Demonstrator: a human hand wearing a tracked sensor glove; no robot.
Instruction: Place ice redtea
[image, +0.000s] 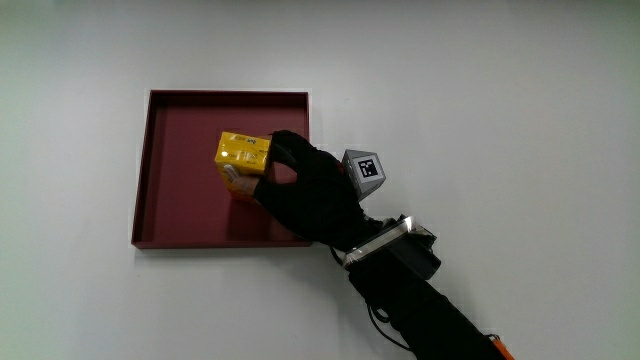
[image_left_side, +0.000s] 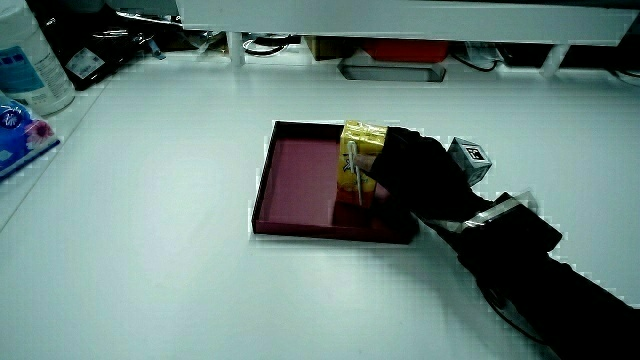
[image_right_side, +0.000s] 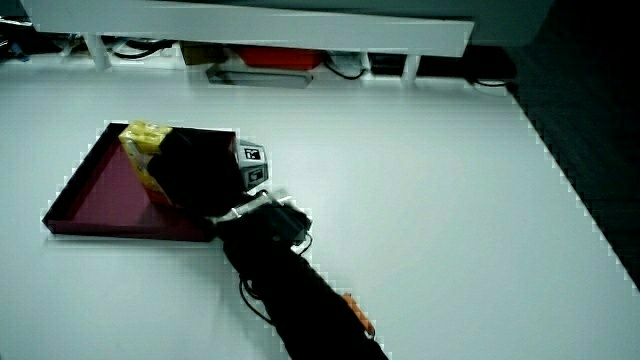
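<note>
Ice redtea carton (image: 241, 157): light, stiff, crushable. My hand (image: 310, 192) grips its sides, standing it upright in the tray (image: 180, 120).

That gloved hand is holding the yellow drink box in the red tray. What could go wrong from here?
1. The yellow drink box stands upright in the red tray; if the hand lets go unevenly or drags on it while pulling away, the box might tip over.
2. The forearm crosses the tray's rim nearest the person, so a low withdrawal could nudge the tray.
</note>
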